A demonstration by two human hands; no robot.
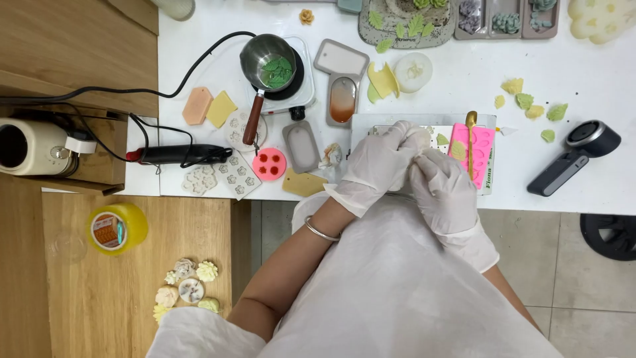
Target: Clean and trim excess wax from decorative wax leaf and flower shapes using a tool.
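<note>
Working left to right across the bench: a cream appliance sits on the wooden shelf at far left, and below it a yellow roll of tape with an orange-and-white round label on its face. On the white table a small saucepan of green pieces rests on a white hotplate, with a round pink mould just below.

Now the centre. The left hand, in a white glove, is closed around a small pale piece, and the right hand pinches in against it, fingers curled tight; both are holding that piece just above the near table edge. By my read, the step in hand is freeing or shaping a small cast piece. The next move would call for gentle, even pressure, since it looks fragile.

Just right of the hands lies a pink rectangular mould with a printed strip down its right edge and a gold spoon across it. Far right, a dark handheld device.
</note>
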